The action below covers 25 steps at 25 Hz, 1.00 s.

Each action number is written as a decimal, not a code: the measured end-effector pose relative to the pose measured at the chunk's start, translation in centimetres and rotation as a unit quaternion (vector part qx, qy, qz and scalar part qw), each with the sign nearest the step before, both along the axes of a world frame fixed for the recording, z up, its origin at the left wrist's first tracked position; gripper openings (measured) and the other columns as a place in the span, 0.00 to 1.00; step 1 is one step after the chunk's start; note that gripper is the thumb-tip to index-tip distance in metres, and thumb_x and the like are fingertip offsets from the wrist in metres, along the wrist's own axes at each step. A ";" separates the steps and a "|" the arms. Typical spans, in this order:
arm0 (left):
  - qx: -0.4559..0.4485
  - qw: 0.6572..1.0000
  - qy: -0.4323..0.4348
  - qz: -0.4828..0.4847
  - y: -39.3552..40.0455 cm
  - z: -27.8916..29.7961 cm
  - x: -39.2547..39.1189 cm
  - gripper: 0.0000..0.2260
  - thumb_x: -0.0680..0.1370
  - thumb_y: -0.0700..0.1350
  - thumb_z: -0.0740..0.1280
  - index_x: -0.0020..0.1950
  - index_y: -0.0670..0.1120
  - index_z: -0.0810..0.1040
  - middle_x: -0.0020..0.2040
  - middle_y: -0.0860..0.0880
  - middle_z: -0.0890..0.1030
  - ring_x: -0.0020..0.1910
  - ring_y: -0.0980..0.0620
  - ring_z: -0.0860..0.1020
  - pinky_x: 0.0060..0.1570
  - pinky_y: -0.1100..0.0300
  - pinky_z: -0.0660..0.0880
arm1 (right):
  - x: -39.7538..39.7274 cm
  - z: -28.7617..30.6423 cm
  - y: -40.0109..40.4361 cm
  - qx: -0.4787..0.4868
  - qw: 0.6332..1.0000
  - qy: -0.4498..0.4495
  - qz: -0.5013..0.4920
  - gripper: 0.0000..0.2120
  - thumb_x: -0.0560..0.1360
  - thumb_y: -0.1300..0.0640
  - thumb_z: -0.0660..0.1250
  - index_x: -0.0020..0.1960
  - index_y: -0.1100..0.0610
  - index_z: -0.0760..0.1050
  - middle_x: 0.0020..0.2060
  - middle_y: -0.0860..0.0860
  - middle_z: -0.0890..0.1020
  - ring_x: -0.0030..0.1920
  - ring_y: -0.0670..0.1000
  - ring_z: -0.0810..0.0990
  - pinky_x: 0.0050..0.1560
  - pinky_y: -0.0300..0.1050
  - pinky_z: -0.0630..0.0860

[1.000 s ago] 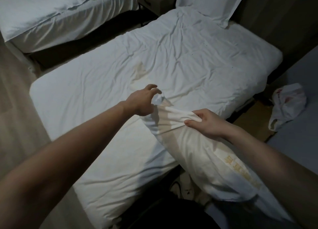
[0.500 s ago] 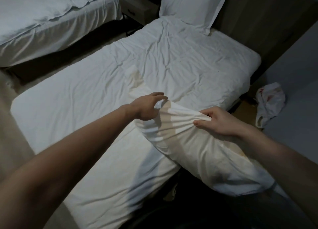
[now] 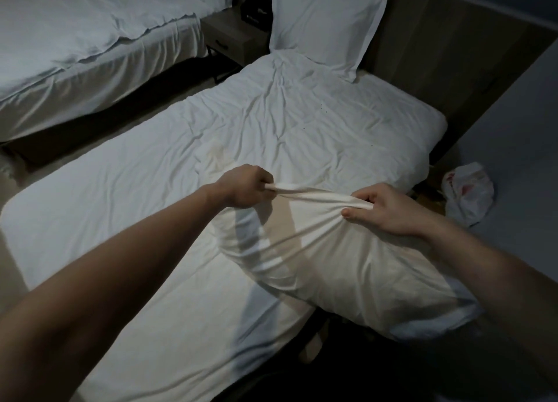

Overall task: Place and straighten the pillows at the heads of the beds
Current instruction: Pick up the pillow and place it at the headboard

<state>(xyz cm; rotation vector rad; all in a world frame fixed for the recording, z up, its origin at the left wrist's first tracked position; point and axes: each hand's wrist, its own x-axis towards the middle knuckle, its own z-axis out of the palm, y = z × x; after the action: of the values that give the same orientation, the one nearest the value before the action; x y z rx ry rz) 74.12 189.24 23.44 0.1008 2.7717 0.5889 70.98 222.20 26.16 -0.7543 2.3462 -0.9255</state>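
Note:
I hold a cream-white pillow [image 3: 338,268] over the near right edge of the near bed [image 3: 187,208]. My left hand [image 3: 247,187] is clenched on the pillow's far left corner. My right hand [image 3: 389,208] pinches the far edge of its cover, and the cloth is stretched taut between the two. The pillow's near end hangs off the mattress. A second white pillow [image 3: 323,21] leans upright against the wooden headboard [image 3: 447,54] at the head of this bed. The wrinkled white sheet has a faint yellowish stain near its middle.
A second bed [image 3: 90,39] with a white duvet stands at the far left, across a floor gap. A nightstand [image 3: 232,36] with a dark object on it sits between the bed heads. A white plastic bag [image 3: 468,193] lies on the floor at the right, by a grey wall.
My left hand has closed from a loose hold into a fist on the pillow's corner. Both hands have pulled apart, stretching the cover. My view has tilted up, showing more of the headboard.

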 end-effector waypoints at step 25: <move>0.207 0.940 0.155 0.221 15.0 2.1 -19.0 0.10 0.76 0.49 0.72 0.36 0.47 0.79 0.32 0.52 0.73 0.32 0.55 0.70 0.37 0.55 0.69 | -23.7 -6.9 13.0 -0.003 0.995 0.001 -0.099 0.09 0.77 0.48 0.75 0.40 0.49 0.84 0.36 0.49 0.86 0.40 0.47 0.83 0.43 0.45 0.75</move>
<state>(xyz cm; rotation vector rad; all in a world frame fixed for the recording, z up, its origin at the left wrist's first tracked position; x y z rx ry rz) 55.09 204.29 25.49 -0.3827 2.9302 1.3760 47.29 235.17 19.22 -0.5323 2.4540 -1.0132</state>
